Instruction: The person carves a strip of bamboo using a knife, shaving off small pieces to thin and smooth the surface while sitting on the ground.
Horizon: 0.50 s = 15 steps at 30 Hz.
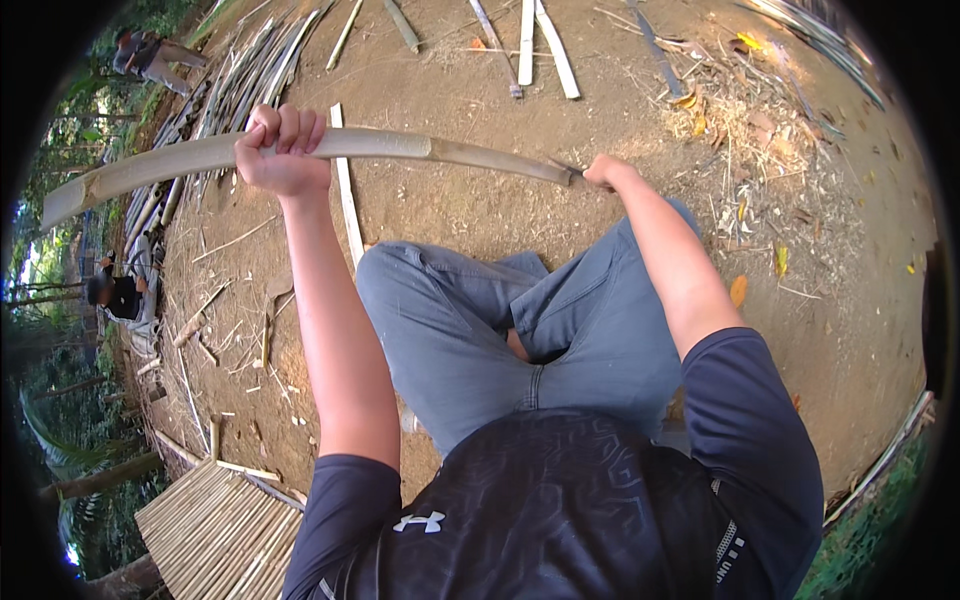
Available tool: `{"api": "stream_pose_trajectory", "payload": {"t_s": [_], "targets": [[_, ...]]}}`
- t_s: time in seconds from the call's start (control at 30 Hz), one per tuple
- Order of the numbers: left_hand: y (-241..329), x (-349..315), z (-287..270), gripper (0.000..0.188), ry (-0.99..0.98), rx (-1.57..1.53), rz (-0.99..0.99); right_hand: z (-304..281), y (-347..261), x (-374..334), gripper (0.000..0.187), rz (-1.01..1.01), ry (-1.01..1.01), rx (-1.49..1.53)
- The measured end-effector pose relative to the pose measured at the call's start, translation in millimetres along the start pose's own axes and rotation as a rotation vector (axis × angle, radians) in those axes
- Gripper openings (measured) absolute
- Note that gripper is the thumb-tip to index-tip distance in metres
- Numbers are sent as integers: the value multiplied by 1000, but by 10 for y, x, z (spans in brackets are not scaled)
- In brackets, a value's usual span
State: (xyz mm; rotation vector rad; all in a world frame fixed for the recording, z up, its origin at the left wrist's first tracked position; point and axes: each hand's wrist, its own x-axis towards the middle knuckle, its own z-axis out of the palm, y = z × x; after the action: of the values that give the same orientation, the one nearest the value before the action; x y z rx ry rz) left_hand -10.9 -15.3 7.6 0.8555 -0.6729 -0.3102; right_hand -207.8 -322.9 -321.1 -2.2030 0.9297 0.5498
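Over bare ground (pixel 440 95), the left hand (pixel 284 152) is gripping a bamboo strip (pixel 385 144), the right hand (pixel 606 172) clenching an apparent blade (pixel 577 172); trimming seems underway, next needing steadiness.

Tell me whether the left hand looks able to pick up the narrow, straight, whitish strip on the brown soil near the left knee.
Probably not without letting go: the left hand is closed around the long, pale bamboo piece, which crosses over the strip in view. Otherwise, its lower part looks uncovered.
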Motion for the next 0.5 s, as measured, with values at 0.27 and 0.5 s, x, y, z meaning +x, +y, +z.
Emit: {"api": "stream_pose_trajectory", "payload": {"t_s": [0.27,0.5], "targets": [[-56,49,74,25,-37,-25,3,-8,244,181,42,130,-46,92],[-80,55,98,23,-50,17,32,88,381,273,33,108,-120,-164]]}}
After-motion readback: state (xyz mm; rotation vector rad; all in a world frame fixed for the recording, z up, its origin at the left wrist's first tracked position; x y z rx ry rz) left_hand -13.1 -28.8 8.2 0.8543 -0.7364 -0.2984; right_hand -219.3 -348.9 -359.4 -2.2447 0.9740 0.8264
